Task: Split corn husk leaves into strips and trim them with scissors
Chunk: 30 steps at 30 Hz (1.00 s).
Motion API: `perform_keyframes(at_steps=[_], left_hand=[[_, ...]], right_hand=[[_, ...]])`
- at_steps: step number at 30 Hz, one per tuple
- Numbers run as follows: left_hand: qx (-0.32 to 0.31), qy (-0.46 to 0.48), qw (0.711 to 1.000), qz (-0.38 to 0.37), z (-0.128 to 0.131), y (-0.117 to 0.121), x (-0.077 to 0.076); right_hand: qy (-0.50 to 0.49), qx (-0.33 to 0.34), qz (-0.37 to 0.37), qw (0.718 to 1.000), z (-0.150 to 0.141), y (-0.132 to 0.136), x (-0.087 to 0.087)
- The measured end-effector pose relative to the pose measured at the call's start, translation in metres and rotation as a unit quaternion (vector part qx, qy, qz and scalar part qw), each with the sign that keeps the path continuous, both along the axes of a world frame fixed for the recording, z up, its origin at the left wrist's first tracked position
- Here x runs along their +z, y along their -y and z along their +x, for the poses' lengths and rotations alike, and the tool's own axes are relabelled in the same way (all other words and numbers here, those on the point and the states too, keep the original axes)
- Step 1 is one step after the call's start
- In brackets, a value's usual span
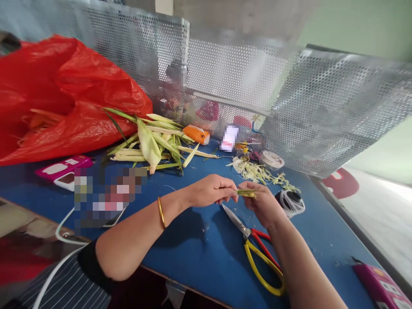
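Plant strip [246,193] bridges left hand [209,189] and right hand [264,204], pinched by both.

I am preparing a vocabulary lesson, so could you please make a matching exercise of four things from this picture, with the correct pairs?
Things
1. plant strip
2. scissors
3. plastic bag
4. bangle

Descriptions
A. bright red, at the picture's left side
B. gold, around the left forearm
C. between the left hand and the right hand
D. one handle red, the other yellow

Pairs: 1-C, 2-D, 3-A, 4-B
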<state>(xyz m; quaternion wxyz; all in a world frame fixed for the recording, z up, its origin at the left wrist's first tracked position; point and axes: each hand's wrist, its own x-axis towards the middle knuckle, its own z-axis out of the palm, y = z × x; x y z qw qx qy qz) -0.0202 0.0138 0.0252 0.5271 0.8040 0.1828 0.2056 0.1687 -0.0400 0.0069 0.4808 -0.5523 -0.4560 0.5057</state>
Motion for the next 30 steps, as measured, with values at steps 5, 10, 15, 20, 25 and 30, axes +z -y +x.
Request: perform_keyframes(at_steps=[5,10,15,20,25,30], left_hand=[[0.097,0.045,0.994,-0.027,-0.001,-0.005,-0.002],[0.196,0.035,0.980,-0.004,-0.001,-0.012,-0.007],[0.207,0.019,0.978,0.023,0.002,-0.013,-0.011],[0.183,0.074,0.972,-0.128,0.005,-0.009,-0.009],[0.166,0.090,0.931,-0.312,0.003,-0.008,-0.004],[0.130,0.107,0.871,-0.462,0.004,-0.013,-0.007]], right_hand=[[0.031,-0.031,0.020,0.999,-0.013,0.001,-0.006],[0.241,-0.043,0.192,0.951,-0.023,0.011,-0.008],[0.373,-0.030,0.361,0.854,-0.032,0.020,-0.006],[0.323,-0.039,0.405,0.854,-0.032,0.019,-0.005],[0.152,0.019,0.333,0.930,-0.029,0.016,-0.009],[0.084,0.007,0.323,0.942,-0.030,0.014,-0.011]])
